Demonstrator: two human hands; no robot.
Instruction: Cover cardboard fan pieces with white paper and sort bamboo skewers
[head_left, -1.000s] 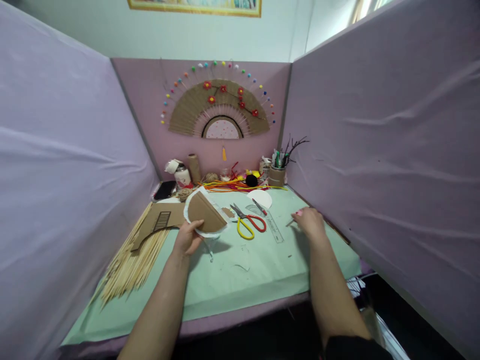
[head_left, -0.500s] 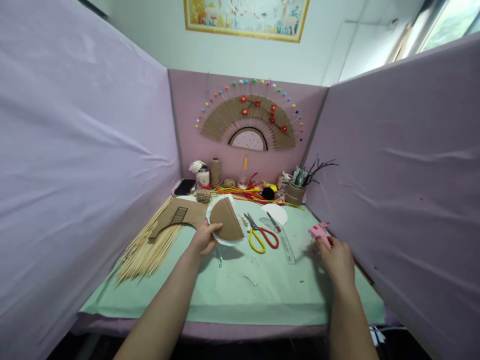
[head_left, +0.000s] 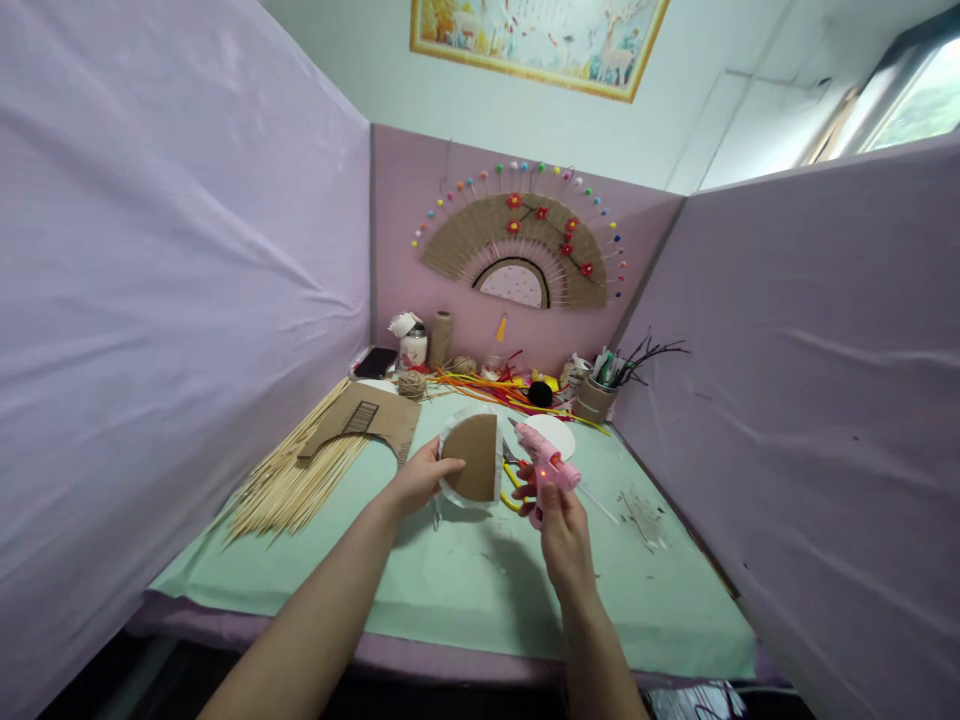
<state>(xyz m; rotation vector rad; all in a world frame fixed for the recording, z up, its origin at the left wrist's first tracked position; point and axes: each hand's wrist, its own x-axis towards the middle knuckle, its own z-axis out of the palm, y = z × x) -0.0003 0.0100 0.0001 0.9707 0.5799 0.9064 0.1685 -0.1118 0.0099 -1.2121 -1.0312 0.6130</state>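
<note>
My left hand (head_left: 421, 478) pinches a half-round piece of cardboard (head_left: 474, 460) by its left side, thumb on the brown face. A white edging shows along its curve and straight side. My right hand (head_left: 559, 510) is wrapped round the handle of a pink hot glue gun (head_left: 549, 455), its small orange light lit and a clear glue stick poking out behind. The gun's front end points up and left, close to the cardboard's right side but apart from it. Behind the gun lie scissors (head_left: 511, 498) with a yellow handle, partly hidden, and a white paper disc (head_left: 551, 435).
At left, thin wooden sticks (head_left: 289, 500) lie under an arched cardboard sheet (head_left: 352, 415). Twine (head_left: 412, 385), coloured pipe cleaners (head_left: 480, 385) and a pot of pens and twigs (head_left: 594, 397) line the back. A decorated fan (head_left: 525, 240) hangs on the pink panel. Scraps (head_left: 645, 515) lie at right.
My right hand has brought the glue gun from the right side of the table to the middle, beside the cardboard. The half-round piece has turned more upright. The view has tilted slightly.
</note>
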